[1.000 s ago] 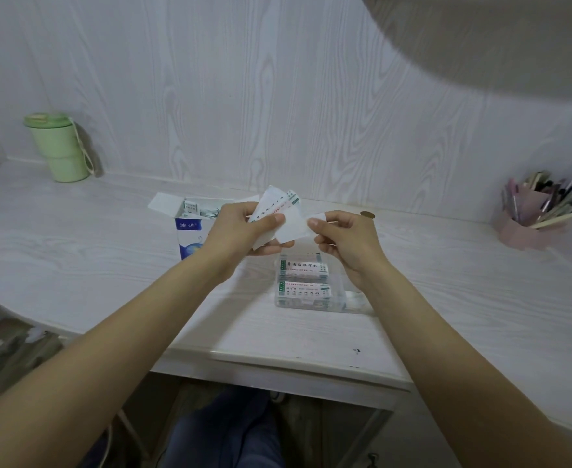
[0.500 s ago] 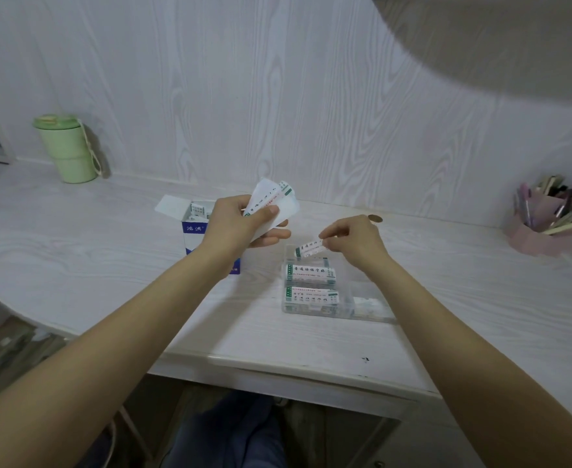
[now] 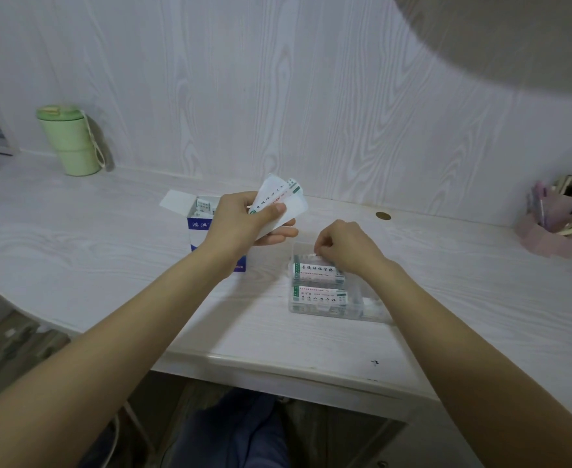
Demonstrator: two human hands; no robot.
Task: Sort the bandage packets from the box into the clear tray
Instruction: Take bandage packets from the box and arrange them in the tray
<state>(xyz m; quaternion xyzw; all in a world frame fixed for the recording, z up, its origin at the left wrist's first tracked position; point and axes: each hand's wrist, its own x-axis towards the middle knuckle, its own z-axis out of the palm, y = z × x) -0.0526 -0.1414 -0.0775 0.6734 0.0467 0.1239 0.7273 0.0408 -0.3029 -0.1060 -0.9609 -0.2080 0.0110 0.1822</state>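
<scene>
Far left I see a green lidded cup (image 3: 70, 140) standing upright at the back of the white desk (image 3: 75, 251), against the wood-grain wall. Next over, the blue-and-white box (image 3: 199, 228) stands on the desk with its top flap open; a few bandage packets show inside its mouth, partly hidden by my wrist. My left hand (image 3: 240, 221) is raised just in front of the box, thumb and fingers curled around a fanned bunch of bandage packets (image 3: 279, 206), thumb pressed on the front packet, the bunch tilted up and to the right. Right of that, my right hand (image 3: 345, 246) is down at the far end of the clear tray (image 3: 369, 307), fingers curled inward over the tray's back compartment; something thin and white sits at the fingertips but I can't tell whether it is pinched or just touched. The tray sits flat on the desk near the front edge, two stacks of packets lying in it, one behind the other, print facing up; its right part looks mostly transparent. Behind the tray, a small round brown spot (image 3: 382, 216) lies on the desk near the wall. Far right, a pink holder (image 3: 548, 231) full of pens stands on the desk.
</scene>
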